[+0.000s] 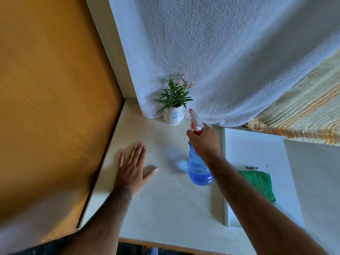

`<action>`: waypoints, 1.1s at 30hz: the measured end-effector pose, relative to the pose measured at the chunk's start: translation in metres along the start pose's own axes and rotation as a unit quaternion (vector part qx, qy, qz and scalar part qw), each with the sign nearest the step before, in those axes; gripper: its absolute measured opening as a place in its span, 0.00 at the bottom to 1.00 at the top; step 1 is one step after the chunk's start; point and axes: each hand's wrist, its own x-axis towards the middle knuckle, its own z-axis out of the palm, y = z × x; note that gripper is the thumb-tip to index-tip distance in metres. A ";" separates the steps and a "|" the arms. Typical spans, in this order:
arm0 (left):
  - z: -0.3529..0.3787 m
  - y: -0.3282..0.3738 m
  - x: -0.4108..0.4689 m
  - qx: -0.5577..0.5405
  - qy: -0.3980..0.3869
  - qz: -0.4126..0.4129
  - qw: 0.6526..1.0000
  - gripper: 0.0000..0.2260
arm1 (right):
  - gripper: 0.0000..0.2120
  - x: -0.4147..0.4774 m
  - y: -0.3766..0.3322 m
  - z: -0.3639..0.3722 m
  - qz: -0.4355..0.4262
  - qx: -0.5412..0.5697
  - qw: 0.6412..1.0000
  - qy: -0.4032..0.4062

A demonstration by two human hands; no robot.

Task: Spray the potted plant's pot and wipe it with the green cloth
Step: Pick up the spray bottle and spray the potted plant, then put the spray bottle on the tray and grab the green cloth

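A small potted plant [174, 95] with green leaves and pink flowers stands in a white pot [173, 116] at the back of the table, against a white towel. My right hand [204, 142] is shut on the neck of a blue spray bottle [199, 168], held tilted above the table. Its white and red nozzle [194, 117] points toward the pot from the right, a short gap away. My left hand [133, 167] lies flat and open on the table, left of the bottle. The folded green cloth [261, 183] rests on a white tray, partly hidden by my right forearm.
The white tray [257, 150] lies on the right side of the white table [165, 208]. A white towel [220, 61] hangs behind the pot. A wooden panel [55, 98] borders the table on the left. A striped fabric [303, 111] hangs at the right.
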 end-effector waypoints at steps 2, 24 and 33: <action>-0.001 0.001 0.000 -0.002 -0.004 -0.002 1.000 0.42 | 0.09 -0.007 0.005 -0.015 -0.027 0.068 0.996 0.048; -0.002 0.004 0.001 0.006 -0.019 0.010 1.000 0.42 | 0.19 0.042 0.086 -0.138 -0.095 0.155 0.929 0.322; -0.004 0.005 0.001 0.016 -0.017 0.010 1.000 0.42 | 0.13 0.038 0.098 -0.139 -0.124 0.159 0.933 0.297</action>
